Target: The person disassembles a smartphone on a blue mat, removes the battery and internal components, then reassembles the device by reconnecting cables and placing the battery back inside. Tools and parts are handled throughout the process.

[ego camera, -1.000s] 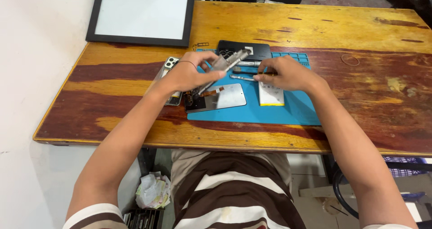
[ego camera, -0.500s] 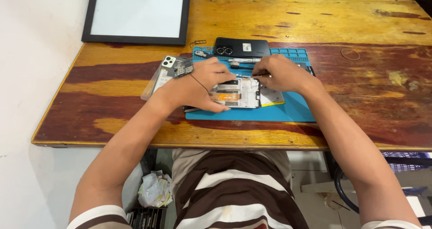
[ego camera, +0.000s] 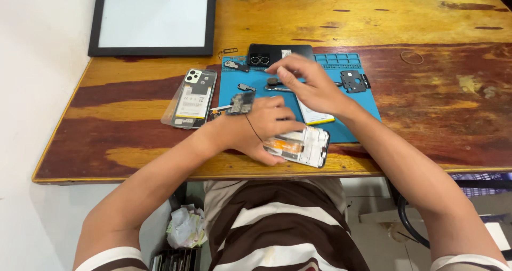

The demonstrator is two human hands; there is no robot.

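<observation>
Landmark: blue mat (ego camera: 341,124) on the wooden table (ego camera: 426,15); all places below are told from this mat.
Left hand (ego camera: 266,127): on the mat's near edge, fingers curled round the open phone frame (ego camera: 304,146), pressing it flat so it cannot slide.
Open phone frame: at the mat's near edge, insides facing up so the parts can be reached.
Right hand (ego camera: 309,84): above the mat's middle, fingers loosely bent; I cannot tell if it holds anything.
Small parts (ego camera: 353,81): spread on the mat, kept apart so none get lost.
Dark phone (ego camera: 280,52): at the mat's far edge.
Clear-backed phone (ego camera: 194,96): just left of the mat.
Black frame (ego camera: 154,18): well beyond the mat's far left corner.
</observation>
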